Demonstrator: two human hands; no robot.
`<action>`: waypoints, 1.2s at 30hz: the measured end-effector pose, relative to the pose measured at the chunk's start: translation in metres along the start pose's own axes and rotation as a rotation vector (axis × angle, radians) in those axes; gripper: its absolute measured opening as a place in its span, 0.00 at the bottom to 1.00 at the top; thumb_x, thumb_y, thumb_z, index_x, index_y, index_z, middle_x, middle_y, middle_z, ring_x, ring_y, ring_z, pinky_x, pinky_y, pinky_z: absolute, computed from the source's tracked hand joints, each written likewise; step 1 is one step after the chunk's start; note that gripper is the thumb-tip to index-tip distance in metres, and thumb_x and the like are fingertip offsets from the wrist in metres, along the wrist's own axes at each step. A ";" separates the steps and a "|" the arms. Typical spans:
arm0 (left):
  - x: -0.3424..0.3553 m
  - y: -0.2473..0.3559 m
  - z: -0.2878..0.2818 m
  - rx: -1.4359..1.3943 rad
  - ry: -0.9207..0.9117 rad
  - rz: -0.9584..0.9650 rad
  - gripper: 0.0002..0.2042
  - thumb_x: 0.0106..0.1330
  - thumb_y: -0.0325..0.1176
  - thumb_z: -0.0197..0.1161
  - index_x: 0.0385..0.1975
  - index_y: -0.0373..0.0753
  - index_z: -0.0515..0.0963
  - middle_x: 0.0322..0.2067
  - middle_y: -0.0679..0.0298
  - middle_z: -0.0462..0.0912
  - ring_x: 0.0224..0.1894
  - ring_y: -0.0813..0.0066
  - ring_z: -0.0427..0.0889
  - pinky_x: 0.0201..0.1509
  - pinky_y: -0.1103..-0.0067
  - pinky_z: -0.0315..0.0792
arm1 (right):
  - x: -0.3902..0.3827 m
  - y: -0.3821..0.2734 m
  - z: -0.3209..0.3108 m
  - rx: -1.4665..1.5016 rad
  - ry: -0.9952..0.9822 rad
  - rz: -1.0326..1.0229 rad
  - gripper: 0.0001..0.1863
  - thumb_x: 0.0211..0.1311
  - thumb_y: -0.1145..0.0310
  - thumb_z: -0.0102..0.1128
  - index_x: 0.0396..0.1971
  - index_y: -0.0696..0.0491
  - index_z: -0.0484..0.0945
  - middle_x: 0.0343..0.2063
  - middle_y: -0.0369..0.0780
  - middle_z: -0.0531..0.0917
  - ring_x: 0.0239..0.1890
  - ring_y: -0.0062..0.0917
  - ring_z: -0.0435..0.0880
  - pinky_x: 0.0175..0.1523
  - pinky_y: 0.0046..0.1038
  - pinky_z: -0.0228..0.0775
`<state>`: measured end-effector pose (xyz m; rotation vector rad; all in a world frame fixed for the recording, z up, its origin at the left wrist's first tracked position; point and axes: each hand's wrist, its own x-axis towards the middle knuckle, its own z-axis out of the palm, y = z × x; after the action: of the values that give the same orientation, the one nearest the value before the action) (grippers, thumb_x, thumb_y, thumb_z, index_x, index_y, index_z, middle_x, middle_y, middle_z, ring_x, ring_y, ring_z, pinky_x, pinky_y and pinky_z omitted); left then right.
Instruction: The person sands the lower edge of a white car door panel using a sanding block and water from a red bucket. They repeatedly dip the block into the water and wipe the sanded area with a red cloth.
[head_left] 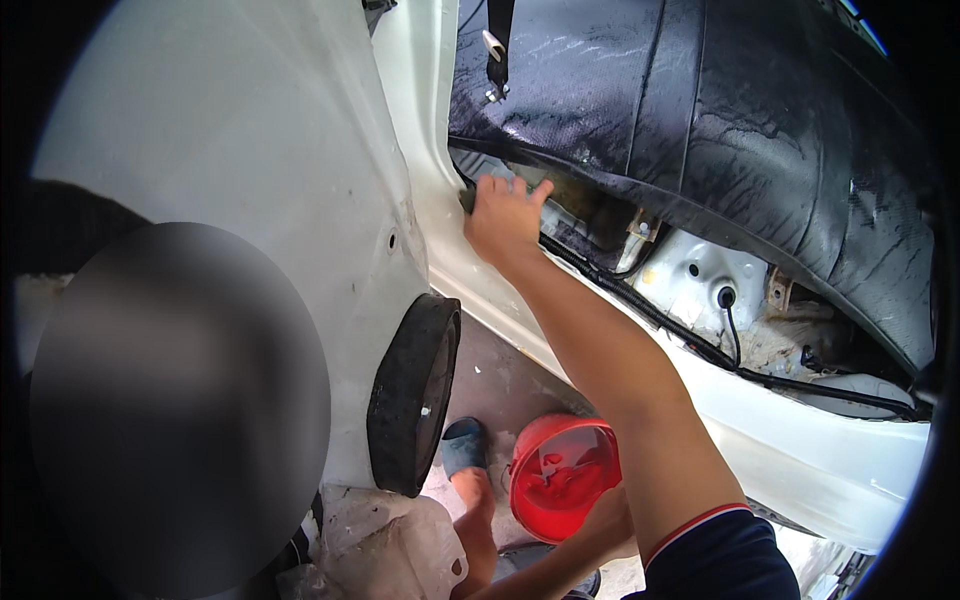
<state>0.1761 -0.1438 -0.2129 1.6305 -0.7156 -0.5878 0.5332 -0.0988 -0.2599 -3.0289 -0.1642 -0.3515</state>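
Observation:
My right hand (505, 215) reaches up to the front corner of a white car's door opening. Its fingers are hooked over the lower edge of a wet black floor mat (700, 110) that is lifted off the floor. My right arm, in a dark blue sleeve with red and white trim, crosses the door sill (800, 450). My left forearm (560, 560) lies low beside a red bucket (560, 480) on the ground. Its hand is hidden behind my right arm.
The stripped white door (250, 130) stands open at left with a round black speaker (415, 395). A black wire harness (700, 350) runs along the bare metal floor. My foot in a blue slipper (465, 445) rests on the concrete. Crumpled plastic sheet (380, 545) lies below. A blurred oval covers the lower left.

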 end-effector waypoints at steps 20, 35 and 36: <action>0.010 0.006 0.017 0.118 -0.118 -0.237 0.24 0.70 0.47 0.56 0.54 0.32 0.73 0.52 0.47 0.76 0.53 0.48 0.80 0.53 0.57 0.76 | -0.072 0.074 0.003 -0.144 -0.231 0.046 0.25 0.64 0.65 0.50 0.61 0.55 0.70 0.51 0.42 0.82 0.54 0.37 0.80 0.60 0.58 0.58; 0.016 0.006 0.012 0.030 -0.100 -0.182 0.19 0.68 0.40 0.54 0.52 0.34 0.75 0.50 0.45 0.79 0.55 0.48 0.80 0.51 0.58 0.79 | -0.005 0.015 0.012 -0.026 -0.009 -0.093 0.16 0.63 0.56 0.57 0.43 0.53 0.77 0.40 0.40 0.85 0.46 0.33 0.81 0.53 0.48 0.63; 0.016 0.005 0.014 0.002 -0.044 -0.166 0.18 0.68 0.40 0.54 0.52 0.34 0.75 0.50 0.45 0.79 0.54 0.48 0.80 0.51 0.58 0.79 | -0.006 0.015 0.012 -0.010 0.107 -0.133 0.16 0.62 0.57 0.58 0.43 0.52 0.77 0.40 0.40 0.85 0.47 0.33 0.81 0.54 0.48 0.63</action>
<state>0.1766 -0.1652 -0.2101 1.6942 -0.6164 -0.7441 0.5317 -0.1127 -0.2742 -3.0070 -0.3576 -0.5244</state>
